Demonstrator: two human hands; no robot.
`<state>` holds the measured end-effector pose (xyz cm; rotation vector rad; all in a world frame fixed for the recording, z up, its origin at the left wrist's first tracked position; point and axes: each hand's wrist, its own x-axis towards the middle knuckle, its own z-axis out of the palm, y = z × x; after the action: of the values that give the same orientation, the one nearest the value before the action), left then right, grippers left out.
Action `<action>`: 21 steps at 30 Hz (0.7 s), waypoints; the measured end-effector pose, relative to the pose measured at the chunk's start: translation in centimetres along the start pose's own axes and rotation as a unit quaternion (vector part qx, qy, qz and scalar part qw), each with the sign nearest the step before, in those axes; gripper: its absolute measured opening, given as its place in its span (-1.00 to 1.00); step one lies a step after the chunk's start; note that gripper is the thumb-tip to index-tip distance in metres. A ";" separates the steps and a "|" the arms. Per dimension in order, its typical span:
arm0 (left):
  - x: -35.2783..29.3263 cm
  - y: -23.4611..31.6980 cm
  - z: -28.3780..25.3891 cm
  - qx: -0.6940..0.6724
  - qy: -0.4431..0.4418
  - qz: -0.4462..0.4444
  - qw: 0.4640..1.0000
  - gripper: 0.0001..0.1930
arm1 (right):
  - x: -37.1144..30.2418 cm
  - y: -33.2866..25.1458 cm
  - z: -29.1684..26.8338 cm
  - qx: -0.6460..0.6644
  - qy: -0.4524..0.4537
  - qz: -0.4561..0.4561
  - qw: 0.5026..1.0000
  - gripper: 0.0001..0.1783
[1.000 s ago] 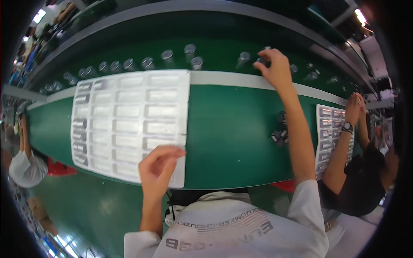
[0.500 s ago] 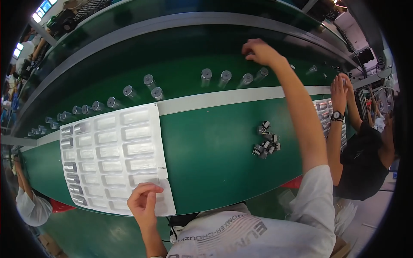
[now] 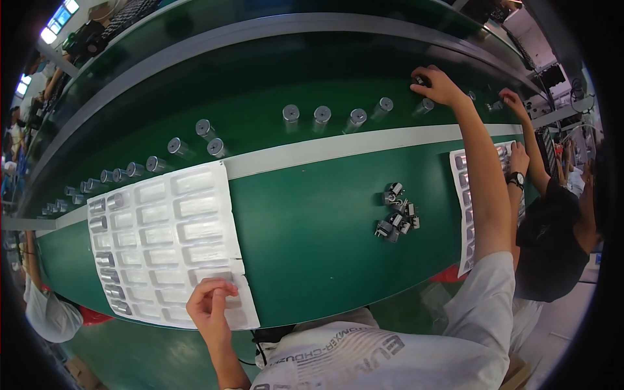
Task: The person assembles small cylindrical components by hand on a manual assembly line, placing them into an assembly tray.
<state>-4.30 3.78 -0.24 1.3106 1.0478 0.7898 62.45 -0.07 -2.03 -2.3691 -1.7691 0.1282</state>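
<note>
My left hand [image 3: 210, 301] is closed, its fingers curled against the thumb over the near right corner of a white moulded tray [image 3: 250, 312]; whatever it may hold is hidden. Silvery cylinders [image 3: 105, 259] lie in several pockets along the tray's left side, while the other pockets show bare. Out at the far right, my right hand [image 3: 437, 86] reaches over the green belt with fingers bent round a small dark part [image 3: 422, 81], only partly seen. Just below that hand stands a metal cylinder [image 3: 424, 106].
More metal cylinders [image 3: 290, 115] stand in a loose row along the belt behind a pale rail [image 3: 338, 143]. A pile of small black-and-silver parts [image 3: 398, 213] lies on the green table [image 3: 305, 234]. At right, a co-worker's hand [image 3: 518, 156] is over another filled tray [image 3: 463, 214].
My right hand has moved right along the belt, and a small dark part now shows in its fingers. The cylinders on the belt appear further left. The co-worker's hands have moved apart.
</note>
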 end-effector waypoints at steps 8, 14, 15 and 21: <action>0.0 0.1 0.5 0.002 0.010 -0.016 1.000 -0.89 | 0.1 1.5 -0.3 0.020 -0.043 0.031 0.998 -0.53; -0.4 0.0 0.2 -0.011 0.029 -0.020 0.999 -0.91 | -1.1 1.5 1.2 0.014 0.016 0.055 0.998 -0.59; -0.4 0.0 0.2 -0.019 0.031 -0.029 0.999 -0.91 | -1.4 2.1 1.7 0.023 0.050 0.031 0.998 -0.59; -0.3 0.6 -0.6 -0.044 0.008 -0.044 0.998 -0.90 | -2.7 5.4 1.3 0.060 0.081 0.074 0.992 -0.53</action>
<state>-4.89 3.75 0.40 1.1777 1.0637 0.7718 66.51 -3.96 -4.46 -2.3503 -1.4731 0.0588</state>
